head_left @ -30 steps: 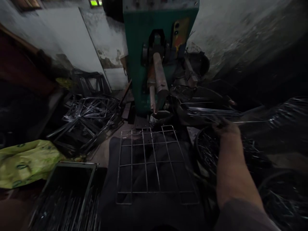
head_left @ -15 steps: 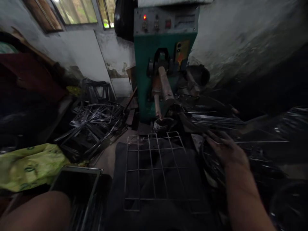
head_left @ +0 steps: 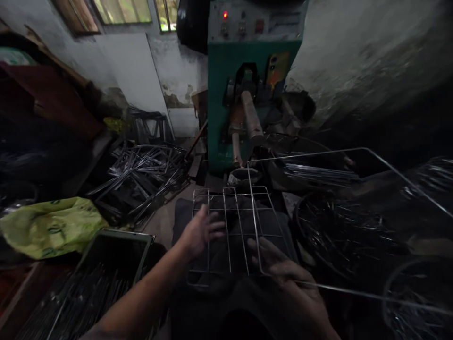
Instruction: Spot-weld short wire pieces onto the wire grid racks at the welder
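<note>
Right hand: at 5 o'clock in the head view point(head_left: 283, 267), its thumb and fingers closed on the bent wire near its lower corner.
Bent wire point(head_left: 366, 149): a bright, thin outline with two bends towards 2 and 5 o'clock; its short side crosses in front of the grid, and both long sides run out past the edge at 3 and 4 o'clock.
Left hand: at 7 o'clock point(head_left: 203, 231), holding nothing, fingers spread apart and blurred, over the grid; in this dim light I cannot tell whether they touch it.
Wire grid point(head_left: 242, 234): at 6 o'clock, lying on the dark cloth point(head_left: 184, 217) over the lap, between and beneath the hands.
Green machine point(head_left: 219, 94): at 12 o'clock, red lamp point(head_left: 225, 15) lit, a thick cylinder point(head_left: 253, 120) pointing out from its front, a phone point(head_left: 278, 68) on its face at 1 o'clock.
Straight rods point(head_left: 318, 173): a bundle at 3 o'clock.
Black tub point(head_left: 297, 212): near 4 o'clock, with a jumble of metal pieces in it.
Frame pile point(head_left: 148, 165): tangled, at 9 o'clock.
Green crate point(head_left: 144, 255): at 8 o'clock, thin rods inside; a yellow-green sack point(head_left: 53, 226) lies beside it, further out.
</note>
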`<move>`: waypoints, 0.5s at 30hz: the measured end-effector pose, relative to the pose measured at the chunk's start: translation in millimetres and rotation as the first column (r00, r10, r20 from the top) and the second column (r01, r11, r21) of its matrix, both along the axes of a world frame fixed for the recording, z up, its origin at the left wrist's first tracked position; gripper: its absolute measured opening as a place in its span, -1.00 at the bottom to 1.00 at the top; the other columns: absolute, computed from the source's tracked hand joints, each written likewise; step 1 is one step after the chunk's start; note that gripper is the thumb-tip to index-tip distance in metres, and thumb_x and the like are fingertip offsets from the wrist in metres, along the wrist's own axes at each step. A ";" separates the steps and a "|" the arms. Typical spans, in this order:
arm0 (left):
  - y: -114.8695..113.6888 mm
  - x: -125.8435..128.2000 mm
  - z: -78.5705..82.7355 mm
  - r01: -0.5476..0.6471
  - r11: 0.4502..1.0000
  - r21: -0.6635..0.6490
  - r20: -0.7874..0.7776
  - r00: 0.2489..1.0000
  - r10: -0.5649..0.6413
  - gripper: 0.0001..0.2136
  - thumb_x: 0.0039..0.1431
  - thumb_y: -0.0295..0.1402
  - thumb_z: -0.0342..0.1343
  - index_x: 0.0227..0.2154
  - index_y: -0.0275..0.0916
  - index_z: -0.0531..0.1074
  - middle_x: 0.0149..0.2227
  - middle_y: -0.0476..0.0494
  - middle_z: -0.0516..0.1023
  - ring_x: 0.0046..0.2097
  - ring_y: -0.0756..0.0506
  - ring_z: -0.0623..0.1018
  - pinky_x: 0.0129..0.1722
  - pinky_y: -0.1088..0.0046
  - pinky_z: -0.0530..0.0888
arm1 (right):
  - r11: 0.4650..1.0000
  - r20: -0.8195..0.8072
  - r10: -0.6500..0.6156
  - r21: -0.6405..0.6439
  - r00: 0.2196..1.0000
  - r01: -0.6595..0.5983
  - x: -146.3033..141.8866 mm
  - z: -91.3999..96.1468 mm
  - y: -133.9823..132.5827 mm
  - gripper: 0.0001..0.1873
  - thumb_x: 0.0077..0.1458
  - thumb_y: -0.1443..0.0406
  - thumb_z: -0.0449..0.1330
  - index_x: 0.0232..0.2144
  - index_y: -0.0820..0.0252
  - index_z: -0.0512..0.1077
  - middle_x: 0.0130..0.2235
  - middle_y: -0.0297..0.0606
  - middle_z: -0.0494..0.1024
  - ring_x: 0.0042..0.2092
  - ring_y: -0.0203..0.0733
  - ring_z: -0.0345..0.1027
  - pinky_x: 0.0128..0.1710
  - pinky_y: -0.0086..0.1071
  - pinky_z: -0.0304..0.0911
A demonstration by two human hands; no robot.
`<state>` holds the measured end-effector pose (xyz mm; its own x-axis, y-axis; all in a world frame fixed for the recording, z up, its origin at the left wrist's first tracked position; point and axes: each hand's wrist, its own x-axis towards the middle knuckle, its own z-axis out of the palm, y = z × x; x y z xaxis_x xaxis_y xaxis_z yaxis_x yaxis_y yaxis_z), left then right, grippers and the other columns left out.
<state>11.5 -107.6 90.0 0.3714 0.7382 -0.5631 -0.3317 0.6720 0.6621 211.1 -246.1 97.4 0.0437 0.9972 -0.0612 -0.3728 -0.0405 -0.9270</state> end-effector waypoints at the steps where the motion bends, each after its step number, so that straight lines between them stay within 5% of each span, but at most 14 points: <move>1: -2.6 6.4 0.3 0.025 0.999 -0.027 0.039 0.999 -0.024 -0.45 0.25 0.00 -0.20 0.18 -0.23 0.08 0.08 -0.37 0.32 -0.13 -0.18 0.51 -0.23 0.16 0.48 | 0.998 0.014 0.068 -0.013 0.998 -0.068 -6.2 -2.7 -0.1 -0.89 0.09 0.25 0.18 -0.39 -0.02 0.53 0.17 -0.32 0.29 0.16 0.12 0.18 0.08 0.11 0.18; 4: -10.5 32.7 -7.5 0.114 0.993 -0.004 0.092 0.989 -0.113 -0.34 0.17 0.04 -0.08 0.20 -0.27 -0.03 -0.04 -0.39 0.41 -0.34 -0.14 0.55 -0.45 0.33 0.45 | 0.966 0.130 0.254 -0.073 0.958 -0.246 -21.7 -5.8 4.1 -0.85 0.13 0.26 0.14 -0.37 0.01 0.53 0.14 -0.29 0.34 0.13 0.04 0.24 0.12 0.02 0.16; 7: -19.8 47.3 -24.4 0.130 0.988 0.077 -0.010 0.991 -0.130 -0.26 0.01 -0.07 0.17 0.16 -0.36 0.04 -0.46 -0.03 0.43 -0.64 0.04 0.39 -0.65 0.55 0.26 | 0.907 0.314 0.420 -0.101 0.852 -0.410 -29.9 2.8 10.5 -0.84 0.13 0.27 0.13 -0.33 0.01 0.53 0.12 -0.26 0.37 0.10 -0.01 0.27 0.13 -0.04 0.14; 11: -34.2 21.7 -45.5 0.077 0.991 0.110 -0.026 0.997 -0.075 -0.26 -0.05 -0.03 0.19 0.09 -0.42 0.16 -0.66 0.20 0.18 -0.74 0.15 0.13 -0.73 0.60 0.03 | 0.799 0.288 0.601 -0.232 0.746 -0.554 -11.0 13.3 8.6 -0.63 0.06 0.24 0.22 -0.03 0.00 0.44 0.16 -0.17 0.31 0.14 0.00 0.21 0.11 -0.06 0.16; 13: -41.7 -2.2 -51.8 0.020 0.990 0.136 -0.059 0.998 -0.012 -0.27 -0.06 -0.02 0.20 0.08 -0.42 0.20 -0.66 0.20 0.16 -0.73 0.17 0.09 -0.73 0.60 -0.01 | 0.818 0.123 0.538 -0.316 0.834 -0.481 12.6 8.5 3.9 -0.56 0.03 0.22 0.24 0.01 0.01 0.40 0.05 -0.13 0.42 0.01 -0.03 0.35 -0.01 -0.10 0.28; 15: -49.7 -22.2 -55.2 0.014 0.989 0.147 -0.135 0.991 0.006 -0.29 -0.05 -0.02 0.18 0.07 -0.43 0.24 -0.65 0.18 0.18 -0.72 0.17 0.12 -0.73 0.60 -0.01 | 0.893 0.007 0.264 -0.381 0.965 -0.241 38.0 -1.3 2.2 -0.60 0.00 0.19 0.25 -0.05 -0.01 0.44 -0.05 -0.14 0.50 -0.19 -0.10 0.45 -0.25 -0.23 0.39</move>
